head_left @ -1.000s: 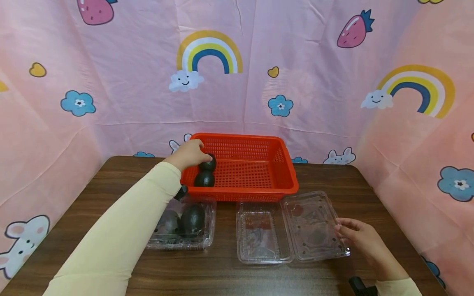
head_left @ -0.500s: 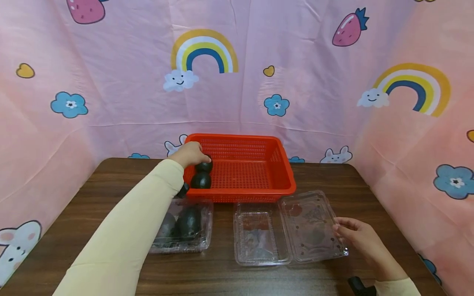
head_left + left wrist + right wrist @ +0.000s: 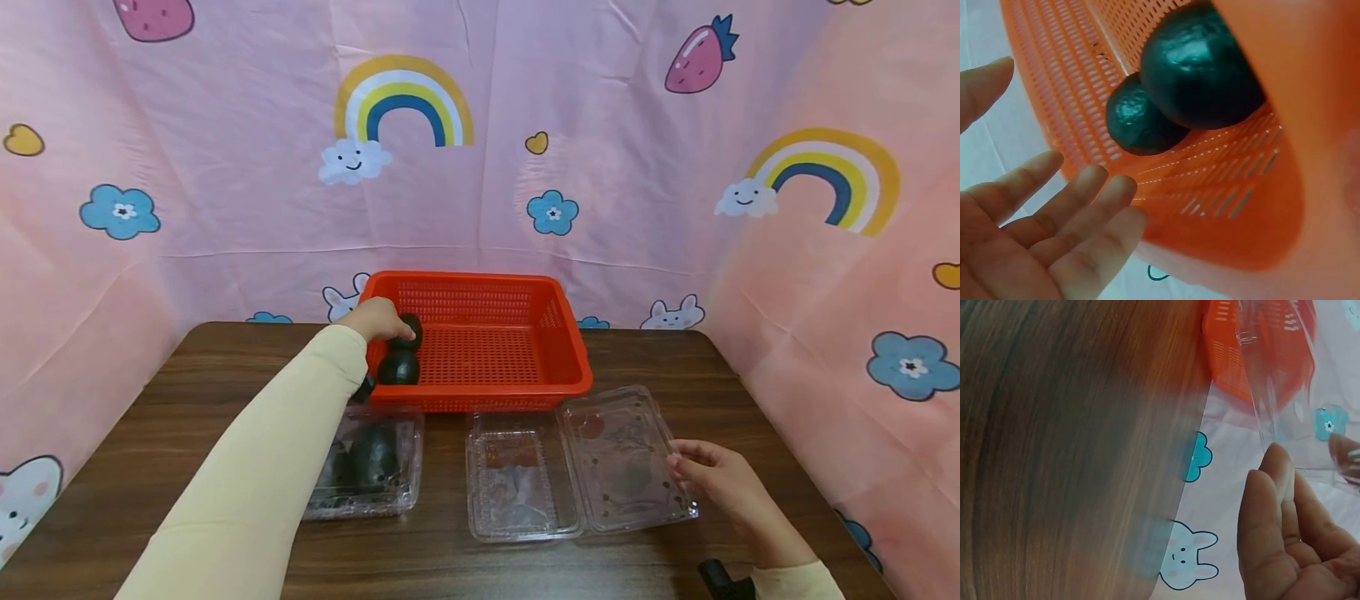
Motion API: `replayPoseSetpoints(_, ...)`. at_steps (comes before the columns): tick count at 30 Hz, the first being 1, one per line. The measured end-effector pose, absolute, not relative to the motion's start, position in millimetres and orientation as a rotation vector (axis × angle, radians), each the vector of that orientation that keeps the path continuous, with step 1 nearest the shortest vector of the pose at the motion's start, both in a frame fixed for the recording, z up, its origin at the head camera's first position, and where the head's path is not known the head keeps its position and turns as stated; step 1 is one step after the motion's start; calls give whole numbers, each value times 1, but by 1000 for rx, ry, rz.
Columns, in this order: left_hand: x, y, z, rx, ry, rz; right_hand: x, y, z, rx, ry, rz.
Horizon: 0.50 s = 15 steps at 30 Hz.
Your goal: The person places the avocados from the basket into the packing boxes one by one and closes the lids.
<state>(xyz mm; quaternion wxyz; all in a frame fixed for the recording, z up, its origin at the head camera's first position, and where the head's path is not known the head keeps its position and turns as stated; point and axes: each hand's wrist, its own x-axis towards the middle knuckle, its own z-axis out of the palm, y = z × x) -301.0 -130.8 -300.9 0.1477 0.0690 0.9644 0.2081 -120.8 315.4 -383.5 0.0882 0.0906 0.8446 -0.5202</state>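
Observation:
My left hand reaches over the left end of the red plastic basket. Two dark green avocados lie in it, a rear one beside my fingertips and a front one. In the left wrist view the hand has its fingers spread apart, with nothing between them. My right hand pinches the outer edge of the clear lid of an opened plastic clamshell, whose bottom tray holds nothing. The right wrist view shows thumb and fingers at that edge.
A second clear clamshell, with dark avocados inside, stands left on the brown wooden table, partly hidden by my left sleeve. Behind the basket hangs a pink cloth printed with rainbows and flowers.
The head view has turned slightly, so the basket and clamshells appear further left. My left hand has drawn back a little to the left at the rear avocado. My right hand keeps pinching the lid.

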Motion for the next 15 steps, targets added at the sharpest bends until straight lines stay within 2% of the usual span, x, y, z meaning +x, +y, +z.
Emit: replayPoseSetpoints(15,-304,-127,-308,177,2690,520,-120,315,-383,307,2515,-1529)
